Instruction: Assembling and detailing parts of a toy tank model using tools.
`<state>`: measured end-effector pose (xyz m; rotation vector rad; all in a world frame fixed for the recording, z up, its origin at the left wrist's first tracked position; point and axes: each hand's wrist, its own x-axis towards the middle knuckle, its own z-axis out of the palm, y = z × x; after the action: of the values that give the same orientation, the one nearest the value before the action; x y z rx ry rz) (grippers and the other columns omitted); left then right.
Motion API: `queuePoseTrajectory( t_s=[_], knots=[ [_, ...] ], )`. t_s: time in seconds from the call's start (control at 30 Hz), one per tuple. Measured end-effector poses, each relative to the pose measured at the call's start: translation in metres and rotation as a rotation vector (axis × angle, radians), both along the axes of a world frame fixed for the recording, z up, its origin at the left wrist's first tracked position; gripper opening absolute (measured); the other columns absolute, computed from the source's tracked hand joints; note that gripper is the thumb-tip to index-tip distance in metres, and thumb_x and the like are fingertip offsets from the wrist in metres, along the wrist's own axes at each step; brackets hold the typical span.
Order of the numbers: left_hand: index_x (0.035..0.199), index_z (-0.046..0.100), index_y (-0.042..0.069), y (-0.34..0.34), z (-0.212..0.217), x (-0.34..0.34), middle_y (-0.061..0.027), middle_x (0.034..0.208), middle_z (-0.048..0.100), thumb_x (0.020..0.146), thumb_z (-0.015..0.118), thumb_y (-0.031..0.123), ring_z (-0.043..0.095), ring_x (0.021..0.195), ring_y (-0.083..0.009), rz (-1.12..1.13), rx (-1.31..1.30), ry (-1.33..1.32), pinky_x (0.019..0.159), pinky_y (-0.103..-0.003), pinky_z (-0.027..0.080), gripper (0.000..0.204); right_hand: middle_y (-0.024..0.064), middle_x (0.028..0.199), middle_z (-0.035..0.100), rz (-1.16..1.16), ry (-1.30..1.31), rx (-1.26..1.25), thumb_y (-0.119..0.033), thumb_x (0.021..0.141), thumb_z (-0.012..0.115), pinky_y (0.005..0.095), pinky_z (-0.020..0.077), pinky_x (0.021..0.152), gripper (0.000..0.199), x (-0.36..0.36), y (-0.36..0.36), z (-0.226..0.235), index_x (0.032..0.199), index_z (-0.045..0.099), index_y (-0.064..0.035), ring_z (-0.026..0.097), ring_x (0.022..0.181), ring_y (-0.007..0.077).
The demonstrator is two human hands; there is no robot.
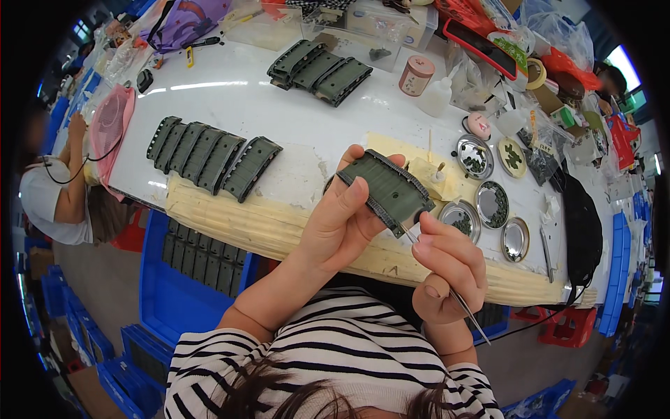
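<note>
My left hand (333, 227) grips a dark green curved plastic panel (384, 183) with ridged, toothed long edges, thumb on its face and fingers behind. In my right hand (450, 269) is a pair of slim metal tweezers (469, 311). Their tips meet the panel's lower corner, near my right fingertips. Whether a small piece sits between the tips, I cannot tell. Just beyond the panel stands a pale yellow block (431, 179) with a stick upright in it. To its right are round metal dishes, one (480, 222) partly behind my right hand, several holding small green pieces.
Similar green panels (192, 150) lie in a row at left, with another group (321, 73) farther back. Beside the dishes are a pink tin (417, 75) and a white bottle (436, 98). A blue crate (157, 279) of panels sits below the padded table edge (230, 213). Another person (56, 199) sits at left.
</note>
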<state>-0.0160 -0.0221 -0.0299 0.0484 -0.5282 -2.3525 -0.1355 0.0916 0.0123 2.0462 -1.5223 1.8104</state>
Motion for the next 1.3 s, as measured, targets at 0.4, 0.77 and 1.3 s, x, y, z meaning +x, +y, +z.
queuePoseTrajectory(
  t_s=[0.4, 0.77, 1.3],
  knots=[
    [0.127, 0.041, 0.023, 0.001, -0.002, -0.002, -0.012, 0.144, 0.038, 0.095, 0.056, 0.027, 0.048, 0.124, -0.0232, 0.006, 0.04, 0.022, 0.102, -0.042, 0.046, 0.036, 0.0137, 0.097, 0.064, -0.016, 0.104, -0.02, -0.009, 0.078, 0.069, 0.0416, 0.0552, 0.087, 0.023, -0.003, -0.004, -0.001, 0.099, 0.068, 0.0013, 0.065, 0.098, 0.035],
    [0.125, 0.041, 0.023, 0.0, -0.003, -0.002, -0.0118, 0.145, 0.037, 0.096, 0.054, 0.027, 0.047, 0.125, -0.0233, 0.017, 0.061, 0.039, 0.103, -0.041, 0.045, 0.032, 0.0125, 0.097, 0.064, -0.014, 0.15, -0.044, -0.02, 0.078, 0.071, 0.0447, 0.0545, 0.089, 0.028, -0.004, -0.008, 0.0, 0.098, 0.069, -0.0001, 0.065, 0.099, 0.0342],
    [0.121, 0.047, 0.014, -0.002, 0.003, 0.002, -0.0172, 0.138, 0.042, 0.097, 0.05, 0.033, 0.049, 0.122, -0.0236, -0.057, 0.217, 0.055, 0.097, -0.039, 0.05, 0.03, 0.0127, 0.097, 0.063, 0.04, -0.047, -0.023, -0.032, 0.08, 0.068, 0.0423, 0.0553, 0.088, 0.037, -0.009, -0.005, 0.013, 0.1, 0.068, -0.0021, 0.067, 0.092, 0.0299]
  ],
)
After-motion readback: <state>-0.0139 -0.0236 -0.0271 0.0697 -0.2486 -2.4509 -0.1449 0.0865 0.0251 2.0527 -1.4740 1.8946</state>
